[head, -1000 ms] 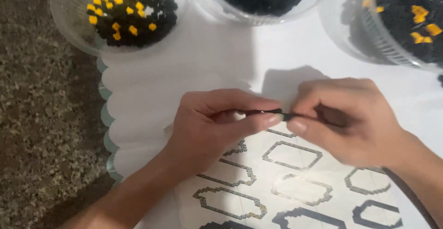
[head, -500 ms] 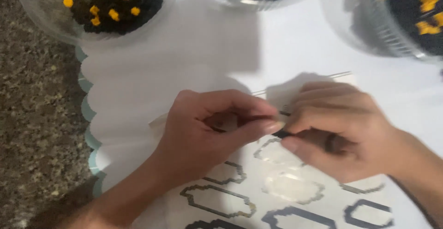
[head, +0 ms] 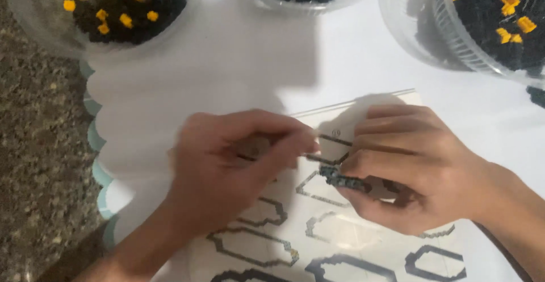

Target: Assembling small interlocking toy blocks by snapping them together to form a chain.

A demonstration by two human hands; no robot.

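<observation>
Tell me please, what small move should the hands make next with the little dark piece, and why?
Probably bring the left hand closer and press its pinched fingertips onto the dark strip of small blocks that the right hand holds. The two grips are almost meeting above the printed pattern sheet, and the strip looks unfinished beside the outlines.
</observation>
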